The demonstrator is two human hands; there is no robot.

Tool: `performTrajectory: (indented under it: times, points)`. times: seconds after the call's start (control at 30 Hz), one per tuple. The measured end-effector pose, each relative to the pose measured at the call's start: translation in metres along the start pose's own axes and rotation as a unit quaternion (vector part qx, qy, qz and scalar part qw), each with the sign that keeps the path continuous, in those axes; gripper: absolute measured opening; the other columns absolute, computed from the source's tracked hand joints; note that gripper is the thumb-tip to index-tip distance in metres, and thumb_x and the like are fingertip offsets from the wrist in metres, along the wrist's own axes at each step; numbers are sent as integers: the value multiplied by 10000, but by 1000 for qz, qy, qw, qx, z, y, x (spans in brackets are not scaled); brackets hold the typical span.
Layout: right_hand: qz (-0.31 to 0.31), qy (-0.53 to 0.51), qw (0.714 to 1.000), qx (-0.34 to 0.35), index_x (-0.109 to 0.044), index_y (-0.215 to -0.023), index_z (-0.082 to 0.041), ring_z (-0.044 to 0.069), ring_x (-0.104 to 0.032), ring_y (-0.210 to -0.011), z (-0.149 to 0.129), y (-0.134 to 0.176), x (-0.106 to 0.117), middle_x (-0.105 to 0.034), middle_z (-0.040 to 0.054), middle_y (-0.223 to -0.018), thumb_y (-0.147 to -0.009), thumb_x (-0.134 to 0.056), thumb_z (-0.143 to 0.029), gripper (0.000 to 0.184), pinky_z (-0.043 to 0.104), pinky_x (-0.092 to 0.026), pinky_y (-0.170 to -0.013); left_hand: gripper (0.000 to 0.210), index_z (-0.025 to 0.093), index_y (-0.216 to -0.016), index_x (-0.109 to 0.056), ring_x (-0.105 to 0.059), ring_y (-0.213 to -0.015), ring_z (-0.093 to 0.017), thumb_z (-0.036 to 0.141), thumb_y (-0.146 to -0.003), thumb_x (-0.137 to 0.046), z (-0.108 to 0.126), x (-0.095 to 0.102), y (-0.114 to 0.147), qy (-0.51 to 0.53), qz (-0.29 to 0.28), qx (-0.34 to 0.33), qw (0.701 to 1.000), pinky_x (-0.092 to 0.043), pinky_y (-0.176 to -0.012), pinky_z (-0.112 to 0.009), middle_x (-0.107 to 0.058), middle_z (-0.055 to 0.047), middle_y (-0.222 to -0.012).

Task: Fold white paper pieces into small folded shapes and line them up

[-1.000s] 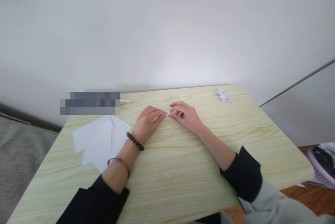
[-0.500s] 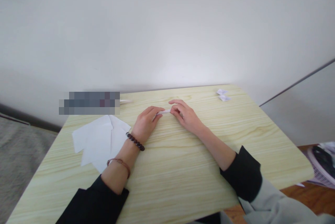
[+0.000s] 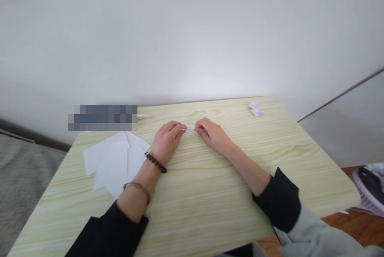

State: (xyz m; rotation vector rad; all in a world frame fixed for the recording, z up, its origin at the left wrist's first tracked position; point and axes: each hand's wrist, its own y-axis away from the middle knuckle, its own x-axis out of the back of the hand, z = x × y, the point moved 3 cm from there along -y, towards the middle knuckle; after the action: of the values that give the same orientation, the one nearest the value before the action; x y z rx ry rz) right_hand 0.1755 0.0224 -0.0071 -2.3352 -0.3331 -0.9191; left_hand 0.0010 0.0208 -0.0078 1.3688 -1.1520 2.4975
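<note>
A narrow strip of folded white paper [image 3: 190,127] spans the gap between my two hands, just above or on the wooden-topped table [image 3: 192,205]. My left hand [image 3: 168,139] pinches its left end between thumb and fingers. The right end is in the closed fingertips of my right hand [image 3: 210,132]. Most of the paper is hidden by the fingers, so its folds cannot be made out. Close to my left forearm lie several loose white paper sheets [image 3: 111,161], overlapping one another.
Two small folded paper pieces [image 3: 256,112] lie near the table's far right corner. A blurred-out dark object [image 3: 103,119] sits at the back left. Behind the table rises a white wall [image 3: 192,37]. A lilac basket [image 3: 367,199] stands on the floor at right.
My right index finger, raised before, has come down onto the paper beside the thumb. My left fingers have closed flatter over their end, and the strip looks more level.
</note>
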Motion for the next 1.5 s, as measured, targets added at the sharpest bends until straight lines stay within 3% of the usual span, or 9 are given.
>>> performTrajectory:
  times: [0.1,0.2,0.3,0.53,0.67,0.8,1.0,1.23,1.5]
  points:
    - [8,-6,999,43,-514,-877,-194,144,-550,-837,-4,-1,2,-581,52,-895,-950,-386,-210,148,267,-444,-771,211,185,-1061,-642,-625,-945,-212,210,-899,-509,-2,-3,1,-5,-9,0,1000,-500,-827,-353,-674,-87,-1046]
    - [22,-8,998,61,-517,-889,-200,145,-556,-853,-4,0,2,-592,56,-909,-955,-368,-206,163,271,-448,-784,257,189,-1124,-629,-631,-883,-224,238,-900,-512,-4,-5,1,-36,-27,-7,999,-501,-793,-378,-697,-91,-973]
    - [47,-8,998,51,-531,-900,-204,140,-587,-835,-1,1,1,-619,47,-889,-947,-393,-212,146,263,-459,-767,232,188,-1075,-651,-609,-815,-212,271,-899,-524,-4,-4,0,-34,-17,-12,999,-499,-761,-362,-693,-75,-843]
    - [98,-31,995,8,-568,-1037,-204,132,-646,-728,8,3,-3,-687,31,-866,-896,-525,-265,159,255,-499,-705,196,162,-926,-669,-593,-821,-196,287,-901,-520,6,-1,-3,54,-9,-22,998,-496,-767,-333,-707,-70,-862]
    - [94,-20,995,21,-634,-922,-209,129,-636,-710,6,2,-2,-688,26,-833,-892,-538,-301,136,249,-499,-685,207,181,-911,-682,-606,-792,-171,291,-896,-508,11,2,-4,104,-16,36,994,-490,-735,-300,-709,-48,-848]
    - [91,-28,994,50,-657,-877,-213,135,-636,-753,2,3,1,-688,30,-829,-905,-522,-296,161,258,-504,-712,241,184,-890,-707,-542,-632,-135,358,-851,-545,10,3,-5,142,-26,131,981,-430,-577,-254,-696,-32,-785]
    - [78,-28,991,109,-673,-897,-223,133,-641,-827,-2,4,3,-681,41,-879,-915,-508,-245,167,261,-525,-756,363,149,-820,-720,-427,-511,-105,471,-809,-554,4,0,-4,215,-97,247,940,-310,-478,-232,-576,14,-573]
    - [83,-21,987,137,-696,-911,-233,130,-644,-843,-2,4,3,-673,51,-900,-912,-515,-236,181,263,-541,-762,400,149,-826,-720,-458,-548,-108,517,-800,-563,1,-2,-3,289,-127,268,910,-319,-496,-223,-605,5,-626]
    - [87,-51,984,149,-687,-875,-207,130,-647,-831,-5,5,2,-681,61,-888,-900,-531,-208,158,255,-532,-759,395,148,-816,-731,-428,-525,-105,502,-789,-559,2,-1,-4,256,-131,269,919,-306,-488,-228,-590,4,-598]
